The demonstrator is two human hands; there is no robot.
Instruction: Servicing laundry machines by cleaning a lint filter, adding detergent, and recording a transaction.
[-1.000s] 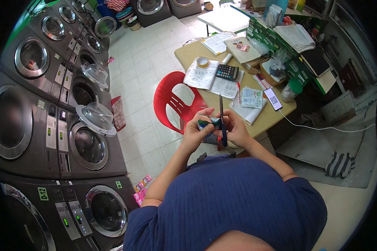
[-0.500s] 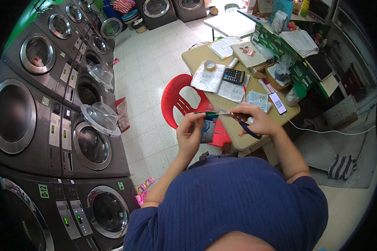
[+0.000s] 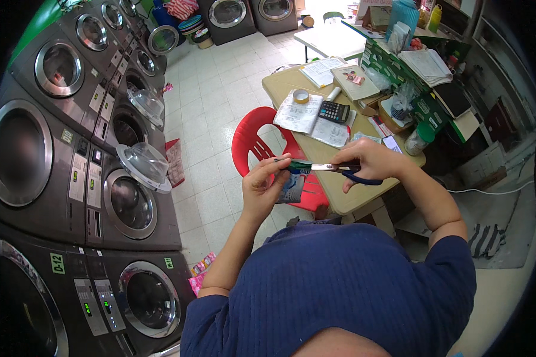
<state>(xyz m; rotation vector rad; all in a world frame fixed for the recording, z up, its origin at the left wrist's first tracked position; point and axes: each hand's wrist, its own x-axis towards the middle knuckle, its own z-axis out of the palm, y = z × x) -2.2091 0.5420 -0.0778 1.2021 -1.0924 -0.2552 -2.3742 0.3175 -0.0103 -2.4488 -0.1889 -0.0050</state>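
Between my hands, in front of my body, is a small green and blue-grey sachet (image 3: 290, 191). My left hand (image 3: 263, 183) pinches it by its upper left part, fingers closed. A pair of scissors (image 3: 364, 178) with dark blue handles is in my right hand (image 3: 370, 162), the fingers closed round the grips. The blades point left and lie across the top of the sachet. How far the blades are apart is too small to tell. Behind the sachet stands a red plastic chair (image 3: 244, 134).
The tan table (image 3: 274, 83) carries an open notebook (image 3: 298, 113), a tape roll (image 3: 301, 96), a calculator (image 3: 335, 111) and a phone (image 3: 392, 143). Stacked dark front-loading machines (image 3: 59, 226) line the left side. A green-lidded jar (image 3: 420, 140) stands at the table's right end.
The scissors have moved left onto the sachet's top, with the blades now across it. My right forearm has swung outward, and the sachet has tilted. My right hand now covers part of the phone.
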